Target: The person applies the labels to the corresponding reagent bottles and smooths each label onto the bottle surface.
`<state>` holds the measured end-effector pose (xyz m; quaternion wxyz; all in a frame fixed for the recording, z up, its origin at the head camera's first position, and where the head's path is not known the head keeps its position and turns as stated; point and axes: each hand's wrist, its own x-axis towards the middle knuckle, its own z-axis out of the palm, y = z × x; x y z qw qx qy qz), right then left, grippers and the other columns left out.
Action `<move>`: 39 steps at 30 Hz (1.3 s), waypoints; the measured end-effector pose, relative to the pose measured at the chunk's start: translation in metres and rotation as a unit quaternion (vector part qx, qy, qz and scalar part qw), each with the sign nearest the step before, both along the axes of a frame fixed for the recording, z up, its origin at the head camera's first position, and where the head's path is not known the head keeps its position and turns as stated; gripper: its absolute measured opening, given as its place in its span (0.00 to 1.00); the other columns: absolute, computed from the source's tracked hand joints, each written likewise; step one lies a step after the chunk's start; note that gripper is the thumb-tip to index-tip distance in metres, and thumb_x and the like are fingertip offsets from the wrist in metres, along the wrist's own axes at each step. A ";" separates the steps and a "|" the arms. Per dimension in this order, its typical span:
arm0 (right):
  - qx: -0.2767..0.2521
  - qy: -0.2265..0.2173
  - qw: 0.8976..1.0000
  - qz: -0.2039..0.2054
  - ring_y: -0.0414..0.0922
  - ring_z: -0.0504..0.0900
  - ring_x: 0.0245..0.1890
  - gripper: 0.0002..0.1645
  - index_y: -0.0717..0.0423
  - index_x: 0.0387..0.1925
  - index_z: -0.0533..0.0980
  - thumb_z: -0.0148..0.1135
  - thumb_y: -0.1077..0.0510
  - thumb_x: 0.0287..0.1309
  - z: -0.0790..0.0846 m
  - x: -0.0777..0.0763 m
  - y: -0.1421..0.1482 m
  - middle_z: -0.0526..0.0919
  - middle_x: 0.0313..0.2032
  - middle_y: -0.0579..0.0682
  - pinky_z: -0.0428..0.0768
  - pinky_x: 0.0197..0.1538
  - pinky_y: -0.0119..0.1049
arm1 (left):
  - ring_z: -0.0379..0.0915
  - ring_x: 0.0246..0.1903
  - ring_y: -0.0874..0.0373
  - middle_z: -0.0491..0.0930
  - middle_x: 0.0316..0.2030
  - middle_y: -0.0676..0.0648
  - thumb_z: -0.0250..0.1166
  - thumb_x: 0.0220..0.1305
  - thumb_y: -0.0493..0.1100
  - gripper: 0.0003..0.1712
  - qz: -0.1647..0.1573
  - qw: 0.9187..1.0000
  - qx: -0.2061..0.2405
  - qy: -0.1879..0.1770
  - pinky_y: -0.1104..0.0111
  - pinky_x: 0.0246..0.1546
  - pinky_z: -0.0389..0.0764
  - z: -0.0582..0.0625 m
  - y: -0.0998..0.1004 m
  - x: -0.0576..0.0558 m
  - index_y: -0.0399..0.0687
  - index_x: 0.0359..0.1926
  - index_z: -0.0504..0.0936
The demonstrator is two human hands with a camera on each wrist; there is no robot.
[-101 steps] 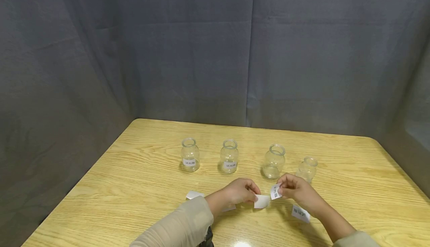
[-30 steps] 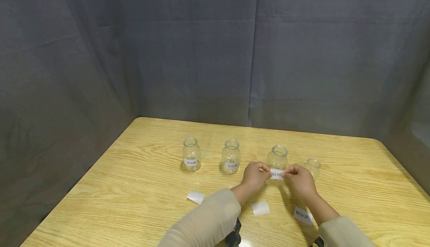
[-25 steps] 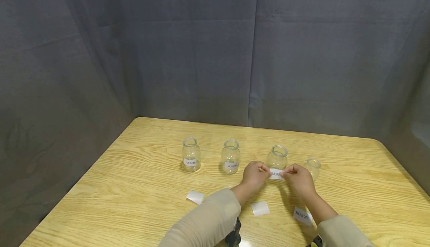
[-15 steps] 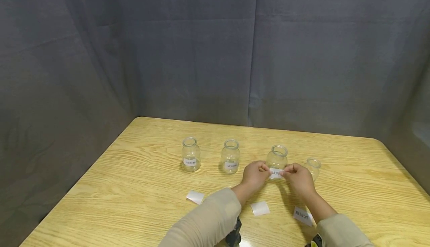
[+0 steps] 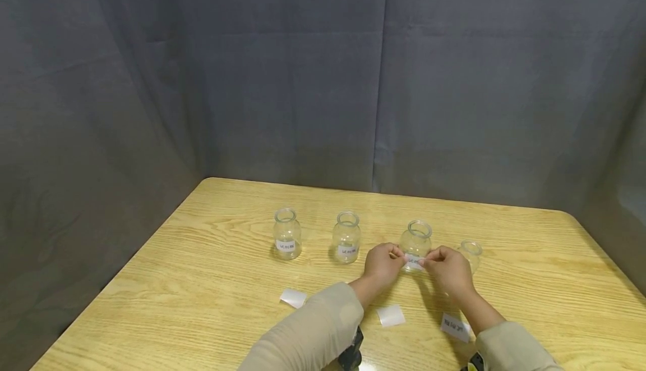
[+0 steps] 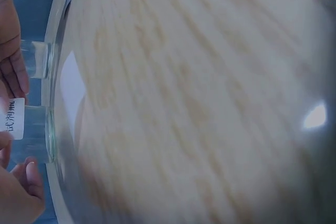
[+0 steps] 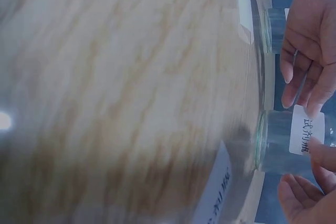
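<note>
A small white label (image 5: 412, 261) with handwritten characters lies across the front of the third glass jar (image 5: 416, 239), counted from the left. My left hand (image 5: 382, 264) pinches its left end with thumb and forefinger, the fingertips right at the glass. At the other end my right hand (image 5: 451, 272) pinches the label the same way. Both right wrist and left wrist views have the label (image 7: 307, 129) between the two thumbs, close against the jar (image 6: 38, 135). The remaining fingers are loosely bent beside the jar.
Two labelled jars (image 5: 287, 233) (image 5: 346, 236) stand to the left, and a fourth jar (image 5: 471, 253) sits behind my right hand. Blank paper pieces (image 5: 294, 297) (image 5: 391, 315) and a written label (image 5: 456, 327) lie on the wooden table (image 5: 202, 304). Grey curtains enclose it.
From lower down, my hands brought the label up to the third jar, and the left one left a white paper piece on the table. In the last second the label settles slightly against the glass.
</note>
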<state>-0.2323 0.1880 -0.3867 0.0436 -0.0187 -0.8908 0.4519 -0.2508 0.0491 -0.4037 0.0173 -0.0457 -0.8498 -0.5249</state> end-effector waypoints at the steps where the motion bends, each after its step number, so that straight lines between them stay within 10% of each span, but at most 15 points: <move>1: 0.005 0.002 1.000 -0.002 0.45 0.71 0.27 0.09 0.65 0.26 0.72 0.60 0.61 0.49 0.000 0.000 0.000 0.77 0.30 0.53 0.69 0.27 0.33 | 0.67 0.21 0.66 0.78 0.36 0.51 0.64 0.49 0.39 0.06 0.001 1.000 0.001 -0.001 0.77 0.20 0.68 0.000 0.000 0.000 0.46 0.21 0.75; 15: 0.009 0.023 0.999 0.022 0.59 0.74 0.42 0.32 0.73 0.51 0.62 0.63 0.63 0.45 0.001 -0.004 0.003 0.73 0.42 0.69 0.76 0.38 0.41 | 0.69 0.26 0.62 0.74 0.24 0.52 0.69 0.41 0.36 0.12 -0.006 0.999 0.004 0.031 0.76 0.24 0.70 0.003 0.000 -0.006 0.43 0.26 0.73; 22: 0.038 0.024 0.997 0.056 0.61 0.73 0.43 0.32 0.75 0.50 0.63 0.63 0.61 0.45 0.003 -0.006 0.007 0.73 0.43 0.69 0.74 0.41 0.44 | 0.73 0.36 0.56 0.77 0.35 0.46 0.70 0.39 0.40 0.25 -0.039 0.999 -0.030 0.016 0.74 0.32 0.74 0.005 -0.001 -0.013 0.40 0.43 0.74; 39: 0.035 0.032 0.997 0.065 0.59 0.75 0.40 0.27 0.74 0.41 0.69 0.66 0.60 0.41 0.001 -0.012 0.012 0.75 0.40 0.68 0.76 0.37 0.40 | 0.73 0.32 0.59 0.77 0.31 0.47 0.71 0.36 0.38 0.20 -0.064 0.995 -0.064 0.040 0.77 0.28 0.72 0.008 -0.005 -0.019 0.40 0.34 0.74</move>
